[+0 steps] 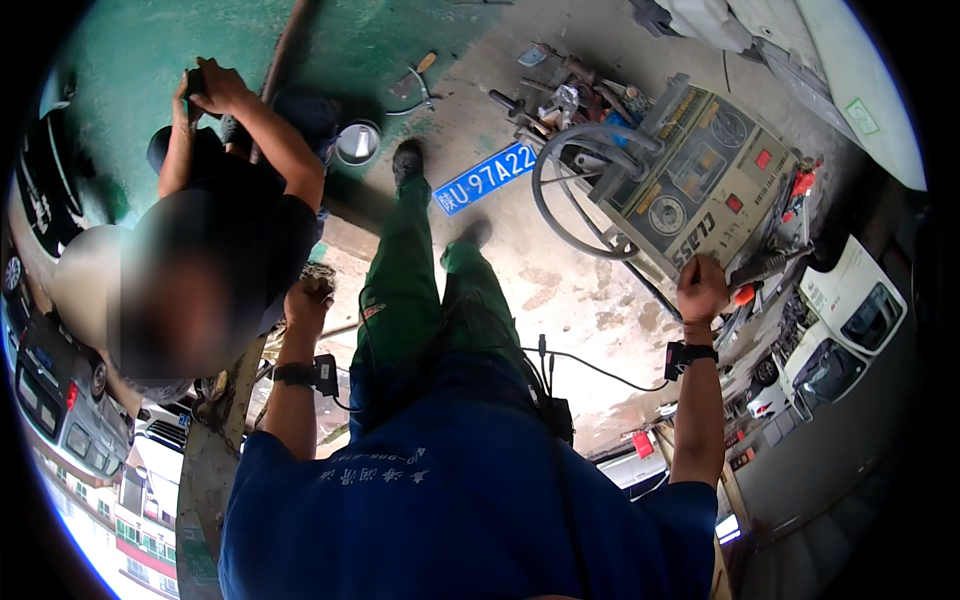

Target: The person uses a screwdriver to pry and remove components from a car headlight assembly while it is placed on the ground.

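To the left of the frame, a co-worker (265, 235) sits or crouches beside you, clasping something small and dark. The boxy grey machine (700, 165) fills the upper right; its dialled panel is in place and looks intact. A thick grey hose (539, 200) loops over its left side, and beyond that lies a heap of tools and parts (575, 90), unsorted. The blue plate (487, 178) lies flat on the floor at top centre, with a metal bucket (358, 143) to its left.

Your hands are well apart. Your right hand (703, 288), right of centre, is folded into a fist at the machine's near edge; whether it grips that edge, you can't tell. Your left hand (305, 305), left of centre, meets a dark, tangled bundle (318, 275); how firmly is unclear. Judging by this view, nothing looks finished or put away, and how much is left can't be told.
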Demonstrator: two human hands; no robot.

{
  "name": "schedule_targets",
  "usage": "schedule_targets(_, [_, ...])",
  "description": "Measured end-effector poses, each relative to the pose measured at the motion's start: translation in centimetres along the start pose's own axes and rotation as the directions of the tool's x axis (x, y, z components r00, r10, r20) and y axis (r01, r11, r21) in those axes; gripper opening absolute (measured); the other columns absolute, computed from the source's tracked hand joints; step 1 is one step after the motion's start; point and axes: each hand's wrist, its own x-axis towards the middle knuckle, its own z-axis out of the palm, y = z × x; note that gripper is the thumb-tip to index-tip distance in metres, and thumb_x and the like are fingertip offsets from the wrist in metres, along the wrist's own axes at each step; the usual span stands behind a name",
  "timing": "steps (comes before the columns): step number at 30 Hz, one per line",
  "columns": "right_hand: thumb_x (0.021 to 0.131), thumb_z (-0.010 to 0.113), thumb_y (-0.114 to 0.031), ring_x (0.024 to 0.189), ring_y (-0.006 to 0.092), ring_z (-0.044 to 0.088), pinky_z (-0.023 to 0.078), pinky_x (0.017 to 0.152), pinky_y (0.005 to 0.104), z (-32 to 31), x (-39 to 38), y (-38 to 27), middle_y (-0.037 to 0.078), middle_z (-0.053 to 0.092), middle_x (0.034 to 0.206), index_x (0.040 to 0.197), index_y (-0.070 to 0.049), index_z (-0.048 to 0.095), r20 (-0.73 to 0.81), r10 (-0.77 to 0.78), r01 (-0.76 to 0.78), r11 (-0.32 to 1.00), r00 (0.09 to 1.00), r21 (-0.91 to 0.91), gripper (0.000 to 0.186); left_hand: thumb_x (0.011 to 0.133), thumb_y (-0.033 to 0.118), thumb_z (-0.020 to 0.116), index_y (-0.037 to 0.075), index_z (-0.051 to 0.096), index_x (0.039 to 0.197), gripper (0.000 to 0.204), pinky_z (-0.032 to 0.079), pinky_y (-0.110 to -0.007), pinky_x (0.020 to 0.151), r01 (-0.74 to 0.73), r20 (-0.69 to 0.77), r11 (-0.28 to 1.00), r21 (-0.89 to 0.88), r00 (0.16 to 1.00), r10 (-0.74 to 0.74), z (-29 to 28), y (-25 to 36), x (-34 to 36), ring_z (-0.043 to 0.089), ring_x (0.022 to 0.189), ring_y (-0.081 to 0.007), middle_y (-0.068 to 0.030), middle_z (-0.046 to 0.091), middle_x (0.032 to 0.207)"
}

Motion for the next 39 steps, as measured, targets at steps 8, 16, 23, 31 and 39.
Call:
schedule_targets(8, [0.087, 0.059, -0.015, 0.073, 0.0346, 0.061, 0.05, 0.064, 0.0448, 0.3, -0.3, 0.6, 0.011, 0.062, 0.077, 0.084, -0.011, 0.063, -0.072, -0.069, 0.071, 0.997, 0.995, 0.018, 0.007, 0.084, 0.012, 0.047, 0.005, 0.054, 0.083, 0.01, 0.046, -0.041, 0.07, -0.037, 0.031, 0.994, -0.099, 0.999, 0.04, -2.1, -1.1, -1.5, 0.064, 0.084, -0.0272, -0.0123, 0.065, 0.092])
schedule_targets(16, [0.088, 0.058, -0.016, 0.075, 0.0378, 0.059, 0.047, 0.063, 0.0486, 0.5, -1.0, 1.3, 0.015, 0.06, 0.078, 0.085, -0.009, 0.059, -0.053, -0.066, 0.066, 0.998, 0.996, 0.007, 0.008, 0.077, 0.014, 0.048, 0.006, 0.054, 0.081, 0.01, 0.044, -0.041, 0.065, -0.024, -0.132, 0.98, -0.199, 0.991, -0.002, -2.5, -3.3, -3.3, 0.063, 0.073, -0.029, -0.0119, 0.064, 0.083])
schedule_targets(23, [0.087, 0.058, -0.019, 0.072, 0.0356, 0.06, 0.048, 0.061, 0.0483, 0.6, -1.4, 1.4, 0.012, 0.061, 0.075, 0.081, -0.012, 0.058, -0.105, -0.044, 0.045, 0.999, 0.993, 0.007, 0.009, 0.082, 0.017, 0.047, 0.01, 0.05, 0.076, 0.01, 0.043, -0.042, 0.067, -0.098, -0.044, 0.944, -0.316, 0.995, 0.088, -2.3, -5.7, -4.9, 0.061, 0.076, -0.0295, -0.0119, 0.064, 0.085])
schedule_targets(31, [0.085, 0.059, -0.018, 0.074, 0.0333, 0.061, 0.049, 0.062, 0.0467, 1.1, -1.8, 1.9, 0.01, 0.062, 0.076, 0.082, -0.012, 0.06, -0.191, -0.049, 0.067, 0.994, 0.98, 0.086, 0.007, 0.084, 0.021, 0.043, 0.011, 0.049, 0.073, 0.016, 0.04, -0.042, 0.067, -0.161, -0.054, 0.851, -0.5, 0.986, 0.155, -3.6, -10.6, -6.1, 0.058, 0.076, -0.0291, -0.011, 0.062, 0.08])
schedule_targets(39, [0.086, 0.059, -0.021, 0.072, 0.0316, 0.061, 0.048, 0.063, 0.044, 0.3, -1.9, 1.5, 0.008, 0.061, 0.074, 0.079, -0.012, 0.059, -0.197, -0.022, 0.048, 0.991, 0.98, 0.129, 0.011, 0.082, 0.019, 0.041, 0.01, 0.046, 0.073, 0.013, 0.038, -0.037, 0.057, -0.166, -0.109, 0.718, -0.676, 0.986, 0.126, -8.6, -16.1, -6.2, 0.053, 0.065, -0.0263, -0.0089, 0.057, 0.073])
